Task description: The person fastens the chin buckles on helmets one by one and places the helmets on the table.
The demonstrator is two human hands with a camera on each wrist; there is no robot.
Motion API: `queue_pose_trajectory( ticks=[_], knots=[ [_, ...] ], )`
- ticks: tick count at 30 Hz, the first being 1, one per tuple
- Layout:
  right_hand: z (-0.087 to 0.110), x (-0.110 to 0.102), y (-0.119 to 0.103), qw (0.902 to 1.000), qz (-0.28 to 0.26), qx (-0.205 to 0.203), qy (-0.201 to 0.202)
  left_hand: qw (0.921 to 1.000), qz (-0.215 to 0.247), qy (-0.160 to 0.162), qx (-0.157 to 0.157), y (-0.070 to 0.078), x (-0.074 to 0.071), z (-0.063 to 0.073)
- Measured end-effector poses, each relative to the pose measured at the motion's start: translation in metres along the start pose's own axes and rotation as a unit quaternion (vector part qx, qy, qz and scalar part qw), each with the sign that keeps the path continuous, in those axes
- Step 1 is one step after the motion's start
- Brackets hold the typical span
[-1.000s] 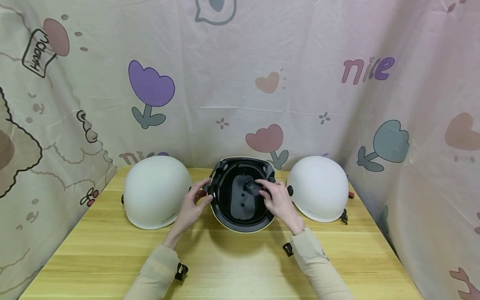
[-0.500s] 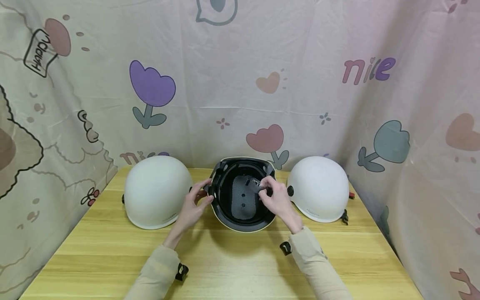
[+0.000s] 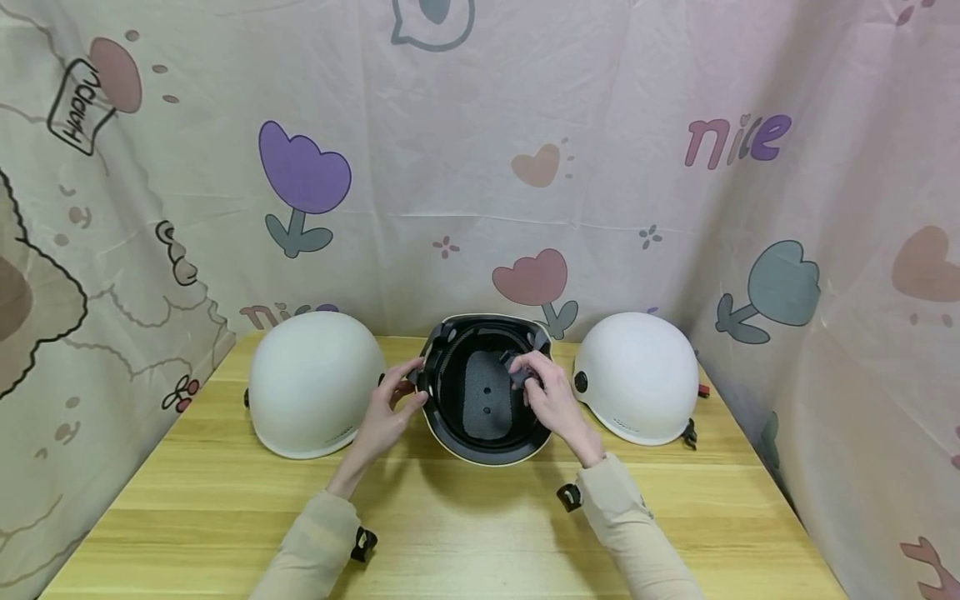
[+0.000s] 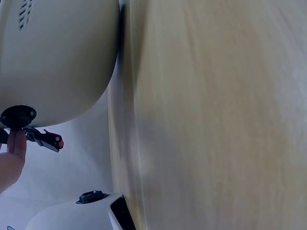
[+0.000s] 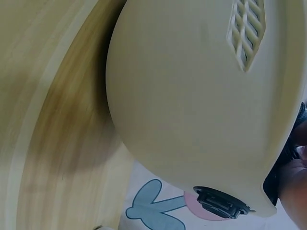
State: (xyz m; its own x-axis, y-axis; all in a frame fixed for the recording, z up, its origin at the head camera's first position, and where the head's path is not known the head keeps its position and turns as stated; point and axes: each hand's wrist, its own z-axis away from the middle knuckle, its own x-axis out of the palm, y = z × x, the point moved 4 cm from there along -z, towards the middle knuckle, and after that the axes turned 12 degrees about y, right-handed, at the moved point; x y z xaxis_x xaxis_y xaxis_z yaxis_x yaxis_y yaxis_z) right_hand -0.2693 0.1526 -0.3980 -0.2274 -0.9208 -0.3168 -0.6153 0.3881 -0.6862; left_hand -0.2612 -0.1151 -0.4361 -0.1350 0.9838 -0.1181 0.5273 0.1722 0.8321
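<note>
An upturned white helmet (image 3: 487, 457) with a black padded inside stands mid-table, its opening facing up. My left hand (image 3: 386, 412) holds its left side, thumb and fingers at the rim. In the left wrist view, fingertips (image 4: 18, 142) touch the round black fitting (image 4: 18, 116) on the shell, beside a black strap buckle (image 4: 50, 140) with a red end. Over the right rim, my right hand (image 3: 557, 400) pinches a dark strap (image 3: 517, 373) above the grey inner pad (image 3: 486, 404). In the right wrist view the shell (image 5: 192, 96) hides most of that hand.
Two more white helmets stand dome up, one at the left (image 3: 315, 387) and one at the right (image 3: 637, 379), close beside the middle one. Behind the wooden table (image 3: 465, 533) hangs a printed cloth (image 3: 420, 150).
My right hand has drawn the dark strap toward the right rim, uncovering more of the grey pad. My left hand and the helmets have stayed in place.
</note>
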Motion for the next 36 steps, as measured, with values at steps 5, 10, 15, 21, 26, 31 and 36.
queue_pose_trajectory(
  ticks=[5, 10, 15, 21, 26, 31, 36],
  knots=[
    [0.0015, -0.0021, 0.0009, 0.9998, -0.011, -0.008, 0.013, 1.0, 0.001, 0.002, 0.002, 0.0002, 0.0002, 0.0],
    [0.0017, -0.0024, -0.0004, 0.9991, -0.001, -0.034, 0.025, 1.0, 0.008, 0.002, 0.002, 0.001, 0.0005, 0.0001],
    [0.0016, -0.0017, 0.0004, 0.9993, -0.021, -0.016, 0.028, 0.9999, 0.01, 0.005, 0.004, 0.0006, 0.0002, 0.0003],
    [0.0008, -0.0003, 0.0006, 0.9967, -0.076, 0.027, 0.003, 0.9999, -0.004, 0.01, -0.011, -0.0018, -0.0009, 0.0009],
    [0.0007, -0.0017, 0.001, 0.9936, -0.099, 0.05, -0.021, 0.9995, -0.004, 0.016, -0.026, -0.0008, -0.0028, 0.0009],
    [0.0005, -0.0014, 0.0026, 0.989, -0.127, 0.06, -0.044, 0.9993, -0.004, 0.024, -0.028, 0.0004, -0.004, 0.0004],
    [0.0013, -0.0003, 0.0018, 0.9824, -0.158, 0.084, -0.054, 0.9992, 0.011, 0.021, -0.033, 0.0013, -0.0039, -0.0006]
  ],
)
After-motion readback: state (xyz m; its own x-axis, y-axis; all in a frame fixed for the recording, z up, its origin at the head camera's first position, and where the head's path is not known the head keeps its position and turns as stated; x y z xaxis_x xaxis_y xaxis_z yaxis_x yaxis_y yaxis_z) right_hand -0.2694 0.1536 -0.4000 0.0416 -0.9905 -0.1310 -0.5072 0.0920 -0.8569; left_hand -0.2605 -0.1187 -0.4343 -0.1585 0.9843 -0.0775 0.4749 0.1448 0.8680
